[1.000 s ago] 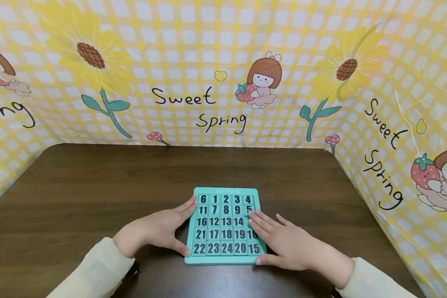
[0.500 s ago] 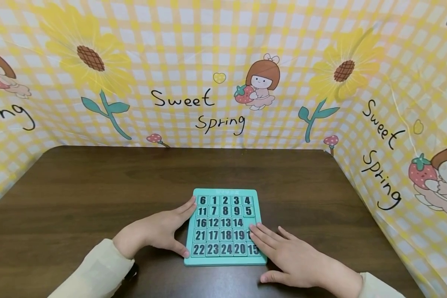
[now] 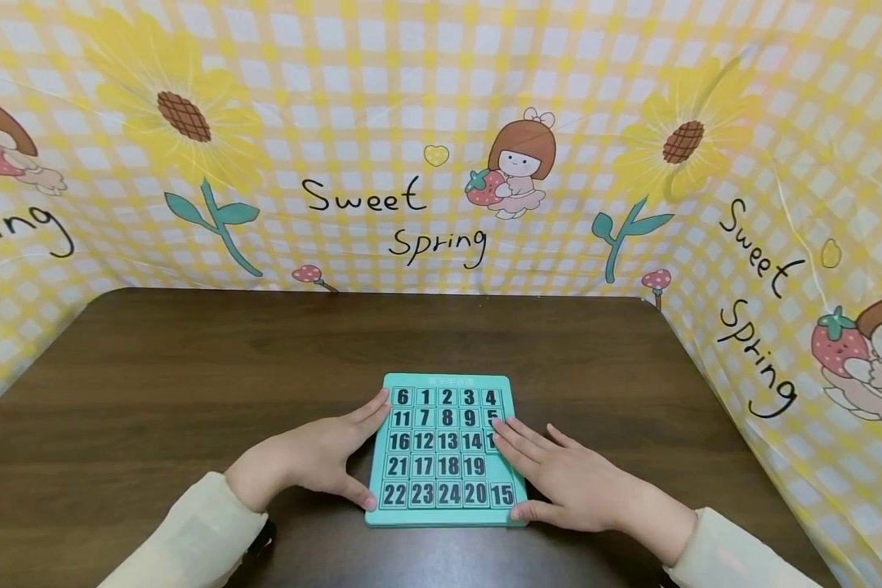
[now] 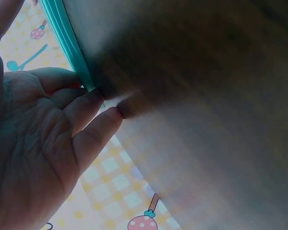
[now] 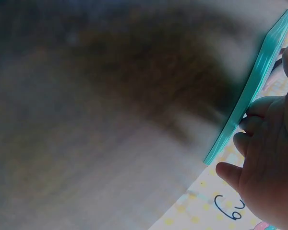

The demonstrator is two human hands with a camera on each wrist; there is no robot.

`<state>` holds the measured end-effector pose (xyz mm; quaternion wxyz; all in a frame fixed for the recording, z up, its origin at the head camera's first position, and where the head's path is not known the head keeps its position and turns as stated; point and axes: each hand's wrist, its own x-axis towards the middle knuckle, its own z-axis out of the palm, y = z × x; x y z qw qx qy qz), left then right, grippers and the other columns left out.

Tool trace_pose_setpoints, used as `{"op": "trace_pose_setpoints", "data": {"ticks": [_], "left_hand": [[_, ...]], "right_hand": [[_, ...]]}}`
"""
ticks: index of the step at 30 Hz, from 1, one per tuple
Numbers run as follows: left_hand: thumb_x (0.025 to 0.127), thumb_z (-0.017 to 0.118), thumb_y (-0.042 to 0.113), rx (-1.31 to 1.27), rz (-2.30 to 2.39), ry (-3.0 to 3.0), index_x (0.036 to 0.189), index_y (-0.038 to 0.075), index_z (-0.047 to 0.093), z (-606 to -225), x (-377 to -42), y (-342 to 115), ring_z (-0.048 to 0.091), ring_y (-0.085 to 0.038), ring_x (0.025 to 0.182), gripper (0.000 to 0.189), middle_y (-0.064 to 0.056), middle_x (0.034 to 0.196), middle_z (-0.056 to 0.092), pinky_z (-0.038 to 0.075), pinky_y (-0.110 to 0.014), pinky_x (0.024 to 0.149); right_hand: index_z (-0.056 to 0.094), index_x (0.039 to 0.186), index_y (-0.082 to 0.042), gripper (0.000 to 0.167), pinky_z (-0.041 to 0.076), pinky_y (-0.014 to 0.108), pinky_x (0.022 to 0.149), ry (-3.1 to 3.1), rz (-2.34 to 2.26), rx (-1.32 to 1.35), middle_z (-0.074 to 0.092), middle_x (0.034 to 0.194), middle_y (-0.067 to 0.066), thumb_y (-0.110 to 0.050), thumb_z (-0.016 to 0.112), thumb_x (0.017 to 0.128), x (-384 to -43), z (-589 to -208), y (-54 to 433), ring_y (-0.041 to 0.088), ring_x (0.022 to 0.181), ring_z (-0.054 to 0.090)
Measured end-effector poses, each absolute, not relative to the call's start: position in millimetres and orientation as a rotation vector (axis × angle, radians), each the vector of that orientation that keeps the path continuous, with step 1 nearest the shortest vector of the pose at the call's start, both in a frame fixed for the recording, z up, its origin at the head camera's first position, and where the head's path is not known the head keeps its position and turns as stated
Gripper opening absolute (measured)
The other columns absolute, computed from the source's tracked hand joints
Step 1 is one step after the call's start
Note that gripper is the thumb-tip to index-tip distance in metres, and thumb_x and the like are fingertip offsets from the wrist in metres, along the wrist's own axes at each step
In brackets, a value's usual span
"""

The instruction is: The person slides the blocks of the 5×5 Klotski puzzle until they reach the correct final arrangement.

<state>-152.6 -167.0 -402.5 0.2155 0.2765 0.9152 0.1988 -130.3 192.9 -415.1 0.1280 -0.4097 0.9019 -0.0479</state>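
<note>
A turquoise number slide puzzle (image 3: 448, 518) lies flat on the table, its numbered tiles in rows. My left hand (image 3: 316, 453) rests along its left edge, thumb at the lower left corner and fingertips at the upper left side. In the left wrist view, the fingers (image 4: 93, 139) look straight beside the puzzle's rim (image 4: 69, 43). My right hand (image 3: 573, 478) lies over the right edge, straight fingertips on a tile in the third row that they partly cover. Its thumb touches near the lower right corner. The bare slot (image 3: 496, 466) is at the right end of the fourth row.
The dark brown wooden table (image 3: 265, 343) extends around the puzzle. A yellow checked cloth (image 3: 367, 106) with flowers and printed words stands up behind the table and along both sides.
My right fingertips went down to the fourth row's right tile, then moved back up with it. That tile is now in the third row, the gap in the fourth. My left hand stays put.
</note>
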Motion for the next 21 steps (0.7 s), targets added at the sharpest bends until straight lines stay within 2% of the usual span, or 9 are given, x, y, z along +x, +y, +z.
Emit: {"op": "trace_pose_setpoints", "data": {"ticks": [7,15,21], "left_hand": [[0.069,0.084,0.057,0.765,0.548,2.535,0.158,0.001,0.015,-402,-153,-167,0.035,-0.031,0.146,0.126,-0.010,0.169,0.002,0.037,-0.049,0.114],[0.069,0.085,0.054,0.768,0.539,2.543,0.158,0.000,0.016,-399,-153,-167,0.036,-0.031,0.146,0.125,-0.011,0.169,0.003,0.037,-0.049,0.113],[0.069,0.085,0.055,0.764,0.538,2.540,0.158,0.001,0.016,-401,-153,-166,0.036,-0.031,0.146,0.125,-0.010,0.169,0.003,0.037,-0.049,0.113]], "right_hand": [[0.018,0.160,-0.013,0.086,0.026,0.063,0.116,2.631,-0.127,-1.211,0.008,0.169,0.002,-0.068,0.036,0.096,-122,-414,195,0.023,0.156,0.010],[0.023,0.159,-0.012,0.083,0.039,0.061,0.108,2.679,-0.113,-1.421,0.017,0.168,0.004,-0.065,0.039,0.097,-92,-415,202,0.024,0.153,0.022],[0.029,0.157,-0.009,0.078,0.045,0.055,0.105,2.707,-0.044,-1.558,0.028,0.165,0.007,-0.061,0.041,0.099,-82,-418,207,0.024,0.150,0.031]]}}
